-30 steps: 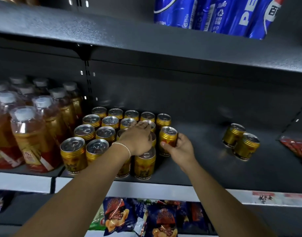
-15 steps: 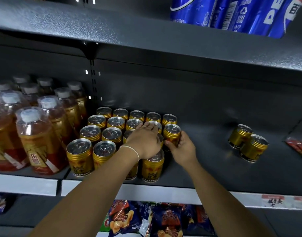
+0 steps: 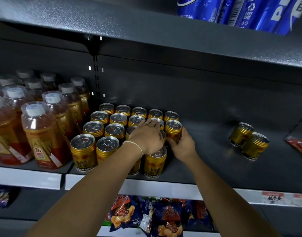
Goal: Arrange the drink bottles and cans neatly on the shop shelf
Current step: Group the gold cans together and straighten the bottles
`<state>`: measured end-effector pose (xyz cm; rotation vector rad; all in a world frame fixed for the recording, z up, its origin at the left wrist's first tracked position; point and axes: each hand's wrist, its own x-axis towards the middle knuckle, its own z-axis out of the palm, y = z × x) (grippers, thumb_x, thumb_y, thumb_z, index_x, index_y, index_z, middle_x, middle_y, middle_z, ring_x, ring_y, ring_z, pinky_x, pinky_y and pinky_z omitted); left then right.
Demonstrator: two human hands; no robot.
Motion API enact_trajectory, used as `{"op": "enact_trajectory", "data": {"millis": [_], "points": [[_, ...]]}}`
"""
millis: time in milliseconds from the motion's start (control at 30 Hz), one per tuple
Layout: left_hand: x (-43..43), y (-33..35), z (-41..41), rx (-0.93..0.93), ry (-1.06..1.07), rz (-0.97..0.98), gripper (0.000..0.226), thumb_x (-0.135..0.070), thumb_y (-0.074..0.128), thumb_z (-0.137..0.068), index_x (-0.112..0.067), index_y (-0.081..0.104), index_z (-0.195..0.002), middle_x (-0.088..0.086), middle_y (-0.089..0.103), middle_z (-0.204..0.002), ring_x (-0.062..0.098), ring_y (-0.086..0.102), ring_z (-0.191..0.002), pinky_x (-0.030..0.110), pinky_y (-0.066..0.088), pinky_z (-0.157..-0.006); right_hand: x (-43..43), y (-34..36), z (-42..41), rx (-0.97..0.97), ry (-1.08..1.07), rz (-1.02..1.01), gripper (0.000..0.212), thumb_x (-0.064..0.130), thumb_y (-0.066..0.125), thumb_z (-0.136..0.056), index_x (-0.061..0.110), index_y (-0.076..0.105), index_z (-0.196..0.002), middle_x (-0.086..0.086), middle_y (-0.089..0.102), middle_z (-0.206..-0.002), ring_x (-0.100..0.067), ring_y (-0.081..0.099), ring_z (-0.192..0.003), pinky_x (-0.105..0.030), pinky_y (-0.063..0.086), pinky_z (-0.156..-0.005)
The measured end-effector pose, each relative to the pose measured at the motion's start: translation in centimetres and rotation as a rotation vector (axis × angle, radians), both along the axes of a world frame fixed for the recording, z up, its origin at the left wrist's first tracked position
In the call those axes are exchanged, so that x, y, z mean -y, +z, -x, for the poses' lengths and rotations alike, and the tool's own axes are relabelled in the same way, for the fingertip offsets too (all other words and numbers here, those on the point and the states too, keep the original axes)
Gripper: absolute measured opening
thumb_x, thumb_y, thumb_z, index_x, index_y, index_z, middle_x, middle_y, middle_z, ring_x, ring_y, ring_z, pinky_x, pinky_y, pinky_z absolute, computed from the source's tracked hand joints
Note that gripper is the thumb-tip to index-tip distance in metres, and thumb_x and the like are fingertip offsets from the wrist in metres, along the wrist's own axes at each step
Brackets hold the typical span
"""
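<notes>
Gold can (image 3: 173,130) in right grip (image 3: 182,146) | left grip (image 3: 146,137) flat atop can block (image 3: 83,149) | stray pair (image 3: 254,147) right

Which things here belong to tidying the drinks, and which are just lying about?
Job: gold can in right hand, block of gold cans under left hand, two stray gold cans, drink bottles.
Lying about: snack bags below, red packet at right.

**Legible markings on the shelf stock**

Blue cans (image 3: 249,12), upper shelf — white character "百", a recycling symbol and large white letters cut off by the frame. Front bottle (image 3: 42,134): "东鹏" on its label. Front gold can (image 3: 155,162): "红牛" in black. Price tag (image 3: 273,197) on the shelf edge — handwriting, illegible.
</notes>
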<state>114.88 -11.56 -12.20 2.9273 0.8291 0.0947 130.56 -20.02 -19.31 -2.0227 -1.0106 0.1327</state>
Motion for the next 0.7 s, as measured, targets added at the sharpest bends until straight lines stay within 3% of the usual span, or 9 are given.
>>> {"op": "enact_trajectory", "data": {"millis": [67, 133, 200, 267, 367, 533, 700], "points": [[0.1, 0.1, 0.1, -0.004, -0.002, 0.004, 0.061, -0.036, 0.024, -0.102, -0.008, 0.013, -0.156, 0.008, 0.009, -0.164, 0.022, 0.004, -0.151, 0.039, 0.002, -0.123, 0.2, 0.3, -0.9, -0.030, 0.019, 0.090, 0.074, 0.032, 0.081, -0.080, 0.019, 0.042, -0.142, -0.007, 0.054, -0.138, -0.028, 0.050, -0.129, -0.041, 0.043, -0.107], [0.1, 0.2, 0.2, -0.006, -0.006, 0.004, 0.061, -0.036, 0.024, -0.102, -0.008, 0.013, -0.156, 0.007, 0.009, -0.164, 0.022, 0.004, -0.151, 0.039, 0.002, -0.123, 1.0, 0.7, -1.8, -0.095, 0.008, 0.152, 0.096, 0.032, 0.082, -0.080, 0.019, 0.024, -0.155, -0.007, 0.040, -0.154, -0.027, 0.038, -0.142, -0.043, 0.036, -0.115], [0.1, 0.3, 0.2, -0.012, -0.006, 0.007, 0.062, -0.036, 0.024, -0.102, -0.008, 0.012, -0.156, 0.007, 0.009, -0.164, 0.022, 0.004, -0.151, 0.038, 0.002, -0.123, 2.0, 1.0, -2.7, -0.096, -0.007, 0.168, 0.104, 0.030, 0.081, -0.082, 0.020, 0.012, -0.159, -0.008, 0.034, -0.158, -0.025, 0.034, -0.145, -0.036, 0.035, -0.115], [0.2, 0.4, 0.1, -0.019, -0.003, 0.009, 0.061, -0.036, 0.025, -0.103, -0.008, 0.012, -0.156, 0.008, 0.008, -0.164, 0.022, 0.004, -0.151, 0.037, 0.003, -0.123, 3.1, 1.2, -3.7, -0.032, -0.024, 0.162, 0.099, 0.029, 0.079, -0.084, 0.019, 0.015, -0.159, -0.007, 0.037, -0.156, -0.025, 0.037, -0.143, -0.031, 0.035, -0.110], [0.5, 1.0, 0.2, -0.031, 0.011, 0.031, 0.061, -0.036, 0.029, -0.103, -0.008, 0.015, -0.156, 0.008, 0.012, -0.164, 0.023, 0.008, -0.151, 0.037, 0.007, -0.123, 5.0, 1.9, -5.2, 0.036, -0.081, 0.122, 0.084, 0.028, 0.075, -0.087, 0.014, 0.028, -0.155, -0.010, 0.044, -0.151, -0.025, 0.042, -0.140, -0.037, 0.037, -0.114], [1.8, 3.0, -1.2, 0.025, 0.107, 0.089, 0.054, -0.028, 0.050, -0.092, -0.011, 0.042, -0.143, 0.013, 0.040, -0.150, 0.032, 0.039, -0.135, 0.040, 0.036, -0.108, 8.3, 2.8, -7.1, 0.084, -0.115, 0.031, 0.063, 0.025, 0.074, -0.087, 0.008, 0.049, -0.143, -0.012, 0.059, -0.136, -0.025, 0.055, -0.126, -0.039, 0.044, -0.110], [5.6, 3.3, -5.5, 0.163, 0.048, 0.058, 0.060, -0.018, 0.050, -0.088, -0.008, 0.037, -0.146, 0.013, 0.038, -0.152, 0.031, 0.035, -0.138, 0.036, 0.033, -0.109, 11.5, 4.1, -8.7, 0.160, -0.133, -0.049, 0.050, 0.024, 0.072, -0.088, 0.008, 0.058, -0.133, -0.011, 0.064, -0.127, -0.026, 0.061, -0.118, -0.038, 0.049, -0.102]]}}
